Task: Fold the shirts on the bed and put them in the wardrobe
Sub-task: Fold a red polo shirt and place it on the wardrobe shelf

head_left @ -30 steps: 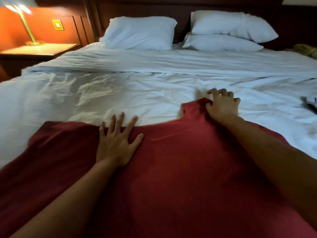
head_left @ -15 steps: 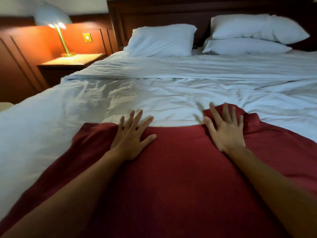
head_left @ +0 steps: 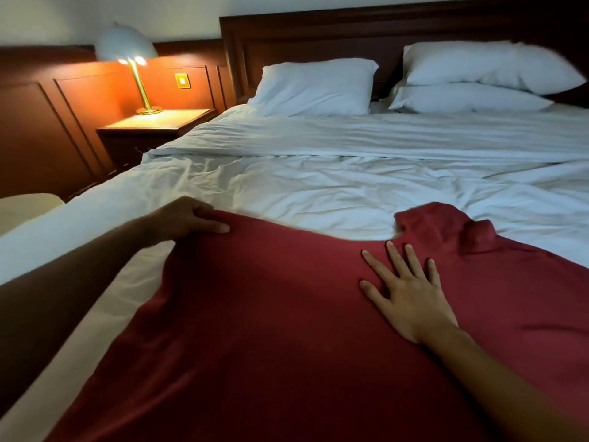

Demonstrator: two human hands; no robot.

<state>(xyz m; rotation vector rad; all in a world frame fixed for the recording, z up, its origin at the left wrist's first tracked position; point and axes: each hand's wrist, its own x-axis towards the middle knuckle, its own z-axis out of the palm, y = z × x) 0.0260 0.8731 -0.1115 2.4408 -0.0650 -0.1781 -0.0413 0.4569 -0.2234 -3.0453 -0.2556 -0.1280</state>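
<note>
The left hand (head_left: 188, 218), fingers curled, grips the red shirt (head_left: 271, 314) at its corner. The right hand (head_left: 411, 301) presses it, fingers spread flat.

My left hand (head_left: 188, 218) is out to the side, fingers curled, thumb pinching the shirt (head_left: 287, 314). My right hand (head_left: 411, 295) lies flat, fingers spread, arm straight.

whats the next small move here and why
Probably draw the left hand inward, folding the gripped edge of the red shirt toward the middle: that hand pinches the edge, while the right hand lies flat near the collar, pinning it.
</note>
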